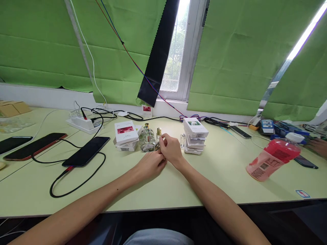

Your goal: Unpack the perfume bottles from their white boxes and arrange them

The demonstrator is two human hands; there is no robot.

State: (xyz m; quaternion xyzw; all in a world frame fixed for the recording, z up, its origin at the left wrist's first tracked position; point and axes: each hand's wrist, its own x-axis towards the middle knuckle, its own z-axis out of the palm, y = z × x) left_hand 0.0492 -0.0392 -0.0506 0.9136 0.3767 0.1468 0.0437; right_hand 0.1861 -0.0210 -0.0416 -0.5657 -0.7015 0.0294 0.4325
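Several glass bottles (147, 144) with gold tops stand grouped on the table in front of me. My right hand (171, 148) pinches at a gold-topped bottle (158, 132) on the group's right side. Just below it, my left hand (150, 165) rests low with curled fingers by the base of that bottle, touching my right hand; what its fingertips hold is hidden. White boxes with a red picture (125, 132) are stacked left of the bottles. Another stack of white boxes (195, 127) is on the right, with a small clear bottle (182, 141) beside it.
Phones (87, 151) with black cables lie on the left, near a white power strip (85, 124). A pink drink bottle (274, 158) stands on the right. Cables run along the wall. Another person's hand (318, 145) shows at the far right edge.
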